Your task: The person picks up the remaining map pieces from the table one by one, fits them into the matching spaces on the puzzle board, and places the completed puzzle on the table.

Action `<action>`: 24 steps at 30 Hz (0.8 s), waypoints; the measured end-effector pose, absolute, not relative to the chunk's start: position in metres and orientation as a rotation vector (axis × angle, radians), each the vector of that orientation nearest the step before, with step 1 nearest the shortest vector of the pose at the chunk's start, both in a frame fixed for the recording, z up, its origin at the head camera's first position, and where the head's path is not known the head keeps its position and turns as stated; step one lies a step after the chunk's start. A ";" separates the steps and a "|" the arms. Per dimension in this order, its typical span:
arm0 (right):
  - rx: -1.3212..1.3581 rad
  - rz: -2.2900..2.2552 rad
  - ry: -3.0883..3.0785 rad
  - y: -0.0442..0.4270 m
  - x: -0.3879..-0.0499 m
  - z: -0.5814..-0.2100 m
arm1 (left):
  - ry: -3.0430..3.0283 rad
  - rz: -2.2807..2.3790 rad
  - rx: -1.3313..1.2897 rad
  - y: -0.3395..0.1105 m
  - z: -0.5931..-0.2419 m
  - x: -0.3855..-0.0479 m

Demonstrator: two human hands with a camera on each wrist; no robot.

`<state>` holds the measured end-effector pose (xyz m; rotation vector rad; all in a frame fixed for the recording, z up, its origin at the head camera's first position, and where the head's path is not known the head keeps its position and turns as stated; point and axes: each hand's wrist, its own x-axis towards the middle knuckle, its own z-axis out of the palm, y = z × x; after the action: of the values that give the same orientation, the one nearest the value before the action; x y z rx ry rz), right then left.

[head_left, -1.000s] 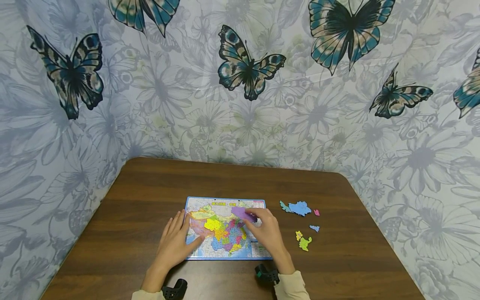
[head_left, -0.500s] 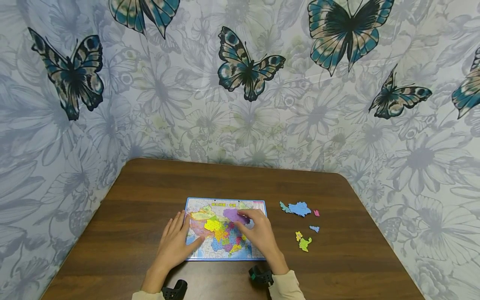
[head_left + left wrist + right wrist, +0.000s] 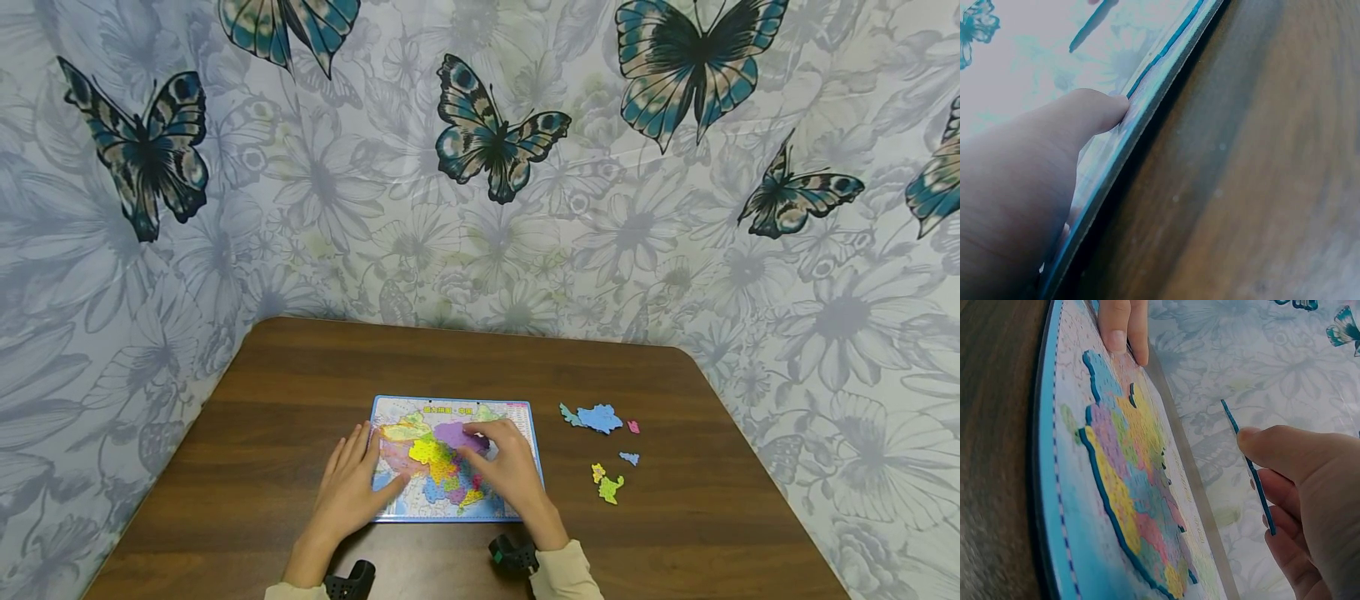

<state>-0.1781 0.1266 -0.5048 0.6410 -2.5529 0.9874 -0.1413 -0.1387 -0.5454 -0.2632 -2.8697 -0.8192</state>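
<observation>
A map puzzle board (image 3: 408, 510) with a blue border lies on the table, its middle filled with coloured map pieces. My left hand (image 3: 348, 483) rests on the board's left side, fingers extended and spread from the thumb. In the left wrist view the thumb (image 3: 1094, 112) presses near the board's edge. My right hand (image 3: 513, 467) pinches a purple puzzle piece (image 3: 452, 433) between thumb and fingers over the upper middle of the board. Seen edge-on in the right wrist view, the puzzle piece (image 3: 1254, 472) is held apart from the board.
Right of the board lie loose puzzle pieces: a large blue one (image 3: 600, 417) touching a teal one (image 3: 568, 414), a pink one (image 3: 633, 426), a small blue one (image 3: 629, 457), a yellow one (image 3: 597, 472) and a green one (image 3: 611, 488). Behind the brown table (image 3: 465, 358) hangs butterfly-patterned cloth.
My right hand has moved left across the board with the purple puzzle piece in its pinch. The left hand and the loose pieces have stayed in place.
</observation>
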 end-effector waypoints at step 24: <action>0.693 0.988 -2.586 0.112 -0.176 -0.507 | -2.845 -0.814 -0.264 -0.139 -0.548 -0.142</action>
<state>-0.1759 0.1115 -0.5072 0.6927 -2.5859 0.9883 -0.1420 -0.1392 -0.5478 -0.2639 -2.8451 -0.8137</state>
